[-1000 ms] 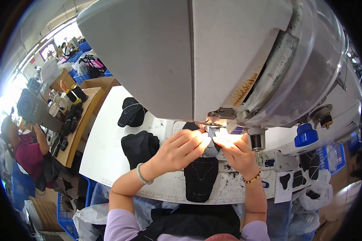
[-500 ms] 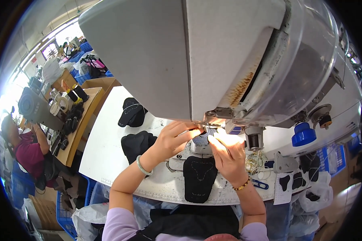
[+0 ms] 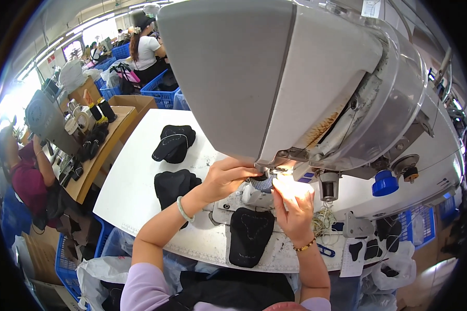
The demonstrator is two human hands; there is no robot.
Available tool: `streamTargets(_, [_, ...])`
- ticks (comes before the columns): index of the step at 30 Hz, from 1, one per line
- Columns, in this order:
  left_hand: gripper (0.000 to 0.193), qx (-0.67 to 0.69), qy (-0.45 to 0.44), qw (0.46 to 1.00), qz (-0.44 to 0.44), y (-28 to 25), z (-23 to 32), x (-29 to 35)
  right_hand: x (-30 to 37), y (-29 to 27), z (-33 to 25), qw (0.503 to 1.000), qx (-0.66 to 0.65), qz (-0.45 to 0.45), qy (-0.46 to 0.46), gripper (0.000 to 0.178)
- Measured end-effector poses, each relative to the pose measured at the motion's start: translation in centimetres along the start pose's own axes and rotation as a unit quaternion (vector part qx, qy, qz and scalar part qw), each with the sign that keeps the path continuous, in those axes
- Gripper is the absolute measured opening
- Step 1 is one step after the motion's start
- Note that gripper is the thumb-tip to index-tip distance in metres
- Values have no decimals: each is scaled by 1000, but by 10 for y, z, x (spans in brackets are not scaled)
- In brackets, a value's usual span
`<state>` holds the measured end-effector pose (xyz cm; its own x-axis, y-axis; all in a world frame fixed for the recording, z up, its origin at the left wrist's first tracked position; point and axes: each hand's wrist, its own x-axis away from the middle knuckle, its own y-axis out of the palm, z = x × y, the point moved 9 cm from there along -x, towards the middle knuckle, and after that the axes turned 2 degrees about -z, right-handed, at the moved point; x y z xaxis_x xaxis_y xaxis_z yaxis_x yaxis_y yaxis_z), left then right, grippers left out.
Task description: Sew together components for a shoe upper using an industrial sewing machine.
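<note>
My left fingers pinch one grey piece; right fingers glare-washed, can't tell.
Well inside the worktop left edge: two black piles.

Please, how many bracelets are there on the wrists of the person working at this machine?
2: a pale green bangle at the left hand's wrist and a beaded bracelet at the right hand's wrist. Both wrists are uncovered; none seems hidden.

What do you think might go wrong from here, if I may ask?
The left hand and right hand are close to the sewing machine head, so a finger might get caught. Glare on the right hand could hide a slip of the grey piece. Loose thread beside that hand might snag.
</note>
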<state>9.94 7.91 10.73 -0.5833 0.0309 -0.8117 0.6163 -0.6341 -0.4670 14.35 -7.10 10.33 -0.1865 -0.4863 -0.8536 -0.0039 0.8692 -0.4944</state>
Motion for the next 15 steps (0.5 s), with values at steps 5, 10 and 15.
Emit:
streamTargets(5, [27,-51,56,996,-37,0,12,-1,5,2,3,1000,-9,13,-4,29])
streamTargets(10, [31,-104,88,988,-76,2,36,-7,8,5,-12,999,20,35,-34,31])
streamTargets(15, [34,-154,103,979,-81,5,54,-9,8,6,-14,999,23,-4,-42,30])
